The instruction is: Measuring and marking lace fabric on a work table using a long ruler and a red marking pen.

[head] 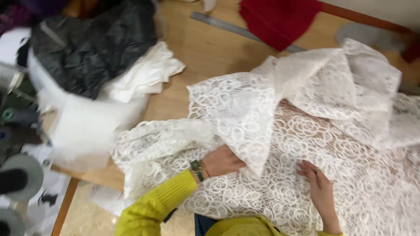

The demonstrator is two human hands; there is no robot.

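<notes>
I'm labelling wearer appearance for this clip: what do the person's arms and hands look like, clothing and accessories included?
Both arms wear chunky ribbed-knit sleeves in bright yellow-green, with ribbed cuffs. The left hand is bare, with a green-banded bracelet or watch with gold-coloured parts at the wrist. The right hand is bare too, with no ring or wristwear visible; only a sliver of its cuff shows at the frame's bottom edge.
</notes>
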